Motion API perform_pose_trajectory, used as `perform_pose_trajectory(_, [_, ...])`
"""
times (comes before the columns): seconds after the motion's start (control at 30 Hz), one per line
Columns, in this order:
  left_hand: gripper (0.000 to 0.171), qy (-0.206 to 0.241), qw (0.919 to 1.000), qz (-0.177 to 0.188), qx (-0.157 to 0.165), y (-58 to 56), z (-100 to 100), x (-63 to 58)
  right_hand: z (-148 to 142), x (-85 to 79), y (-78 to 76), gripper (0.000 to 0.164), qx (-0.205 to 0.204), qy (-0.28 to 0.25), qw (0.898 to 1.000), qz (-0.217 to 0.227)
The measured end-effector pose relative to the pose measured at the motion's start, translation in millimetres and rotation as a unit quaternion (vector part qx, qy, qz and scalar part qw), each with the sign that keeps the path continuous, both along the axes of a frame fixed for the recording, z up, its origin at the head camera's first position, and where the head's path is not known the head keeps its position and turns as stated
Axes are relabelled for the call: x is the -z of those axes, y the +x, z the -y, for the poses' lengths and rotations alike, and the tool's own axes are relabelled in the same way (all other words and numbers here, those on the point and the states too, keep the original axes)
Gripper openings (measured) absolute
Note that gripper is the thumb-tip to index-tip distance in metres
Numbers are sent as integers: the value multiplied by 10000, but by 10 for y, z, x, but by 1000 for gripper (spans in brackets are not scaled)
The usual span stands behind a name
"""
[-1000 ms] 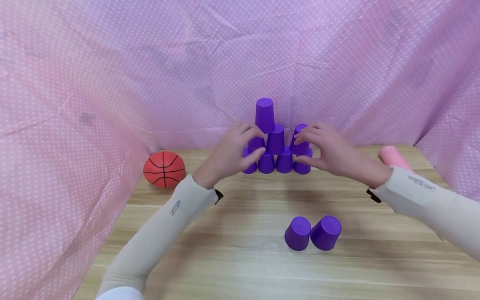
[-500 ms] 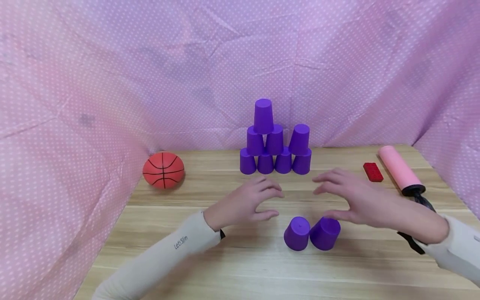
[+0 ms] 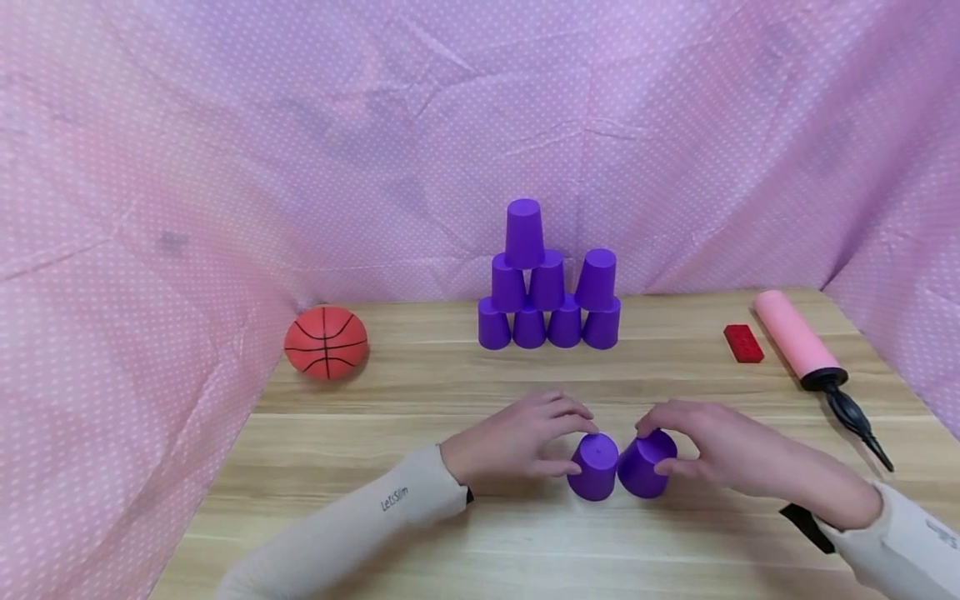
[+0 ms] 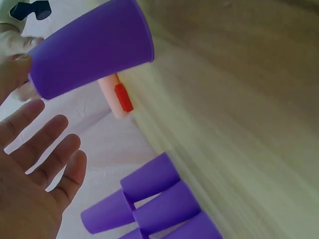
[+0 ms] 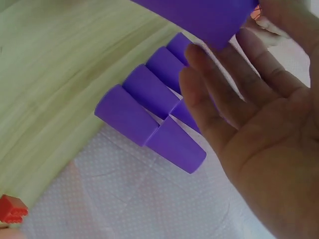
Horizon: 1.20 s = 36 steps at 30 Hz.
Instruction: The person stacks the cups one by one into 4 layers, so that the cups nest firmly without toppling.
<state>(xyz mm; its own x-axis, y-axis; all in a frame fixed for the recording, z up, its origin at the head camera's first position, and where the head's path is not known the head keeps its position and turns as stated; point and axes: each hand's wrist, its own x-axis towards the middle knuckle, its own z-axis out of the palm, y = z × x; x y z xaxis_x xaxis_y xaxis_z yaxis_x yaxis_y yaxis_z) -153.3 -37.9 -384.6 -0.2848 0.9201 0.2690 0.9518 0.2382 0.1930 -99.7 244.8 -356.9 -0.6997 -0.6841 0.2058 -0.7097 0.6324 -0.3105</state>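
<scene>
Two purple cups stand upside down side by side on the near part of the table, a left cup and a right cup. My left hand is at the left cup, thumb and forefinger tips right at its side and top edge. In the left wrist view its other fingers spread out below the cup. My right hand holds the right cup between thumb and forefinger near its top. Farther back, a stack of purple cups rises in three levels, with one cup on top at the left.
An orange-red toy basketball lies at the back left of the wooden table. On the right are a red toy brick and a pink hand pump with a black nozzle. Pink dotted cloth hangs behind.
Both hands have come back from the stack toward me and down to the two near cups. The red brick and the whole pump have come into sight. The stack stands as before.
</scene>
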Motion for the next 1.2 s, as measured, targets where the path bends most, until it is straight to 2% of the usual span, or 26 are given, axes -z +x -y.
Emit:
perform_pose_trajectory(0.13, [43,-12,10000,27,39,23,-41,34,-2,17,22,34,179,-105,9996,200])
perform_pose_trajectory(0.23, [41,16,10000,-38,33,20,-51,45,-6,13,30,35,139,-166,9994,267])
perform_pose_trajectory(0.8, [32,134,9996,182,170,62,-157,94,-12,-3,44,41,184,176,9994,244])
perform_pose_trajectory(1.03, [31,-6,9991,415,6,59,-142,90,-14,-3,23,40,107,208,9993,301])
perform_pose_trajectory(1.2, [33,70,9986,476,-212,34,-91,32,-24,-21,-8,39,-26,-29,10000,40])
